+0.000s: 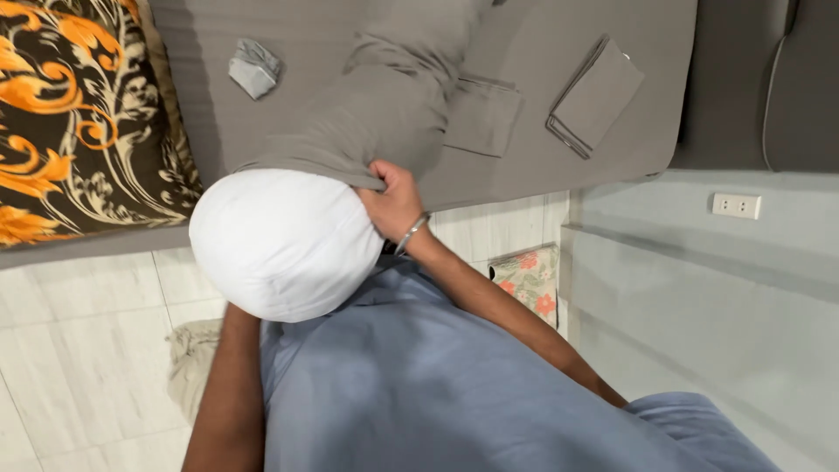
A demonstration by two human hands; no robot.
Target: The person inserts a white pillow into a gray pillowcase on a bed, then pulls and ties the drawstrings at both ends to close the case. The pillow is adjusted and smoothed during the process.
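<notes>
The right hand (393,199) pinched the grey cover (384,105) at its hem over the soft, light pillow (284,245); left hand was hidden.

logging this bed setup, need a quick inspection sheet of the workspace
surface: bed under a grey sheet
job's things: white pillow, far end inside a grey pillowcase
clutter: folded grey cloth, small grey bundle, patterned cushion
grippers: right hand grips the pillowcase edge; left hand hidden behind the pillow
cables: a cord at top right
surroundings: tiled floor, wall socket, floral cloth
</notes>
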